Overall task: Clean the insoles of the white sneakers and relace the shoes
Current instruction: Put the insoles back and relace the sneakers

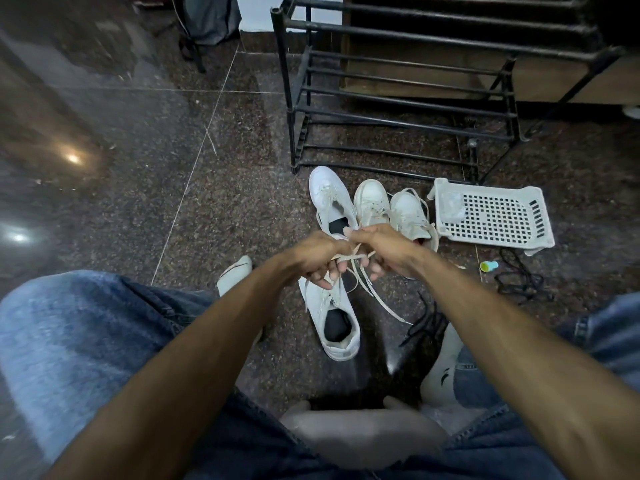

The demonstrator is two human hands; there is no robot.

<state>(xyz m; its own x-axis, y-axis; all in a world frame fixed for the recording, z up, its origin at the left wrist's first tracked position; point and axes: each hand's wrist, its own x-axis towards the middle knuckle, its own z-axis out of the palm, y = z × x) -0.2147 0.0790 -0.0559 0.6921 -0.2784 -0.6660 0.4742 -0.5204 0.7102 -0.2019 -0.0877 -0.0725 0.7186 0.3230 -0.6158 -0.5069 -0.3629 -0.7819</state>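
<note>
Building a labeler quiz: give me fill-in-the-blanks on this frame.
1. Both hands hold a white ____.
2. The near sneaker has a ____ insole.
3. The white basket lies in front of a black ____.
4. Loose ____ laces lie by the basket.

Missing: lace; black; rack; black

left hand [320, 259], right hand [379, 251], both hands curled, touching

One sneaker [337, 320] lies on the floor [214, 209] before three more shoes [372, 206]; a basket [491, 216] sits right of them. A rack [398, 98] stands behind.
</note>
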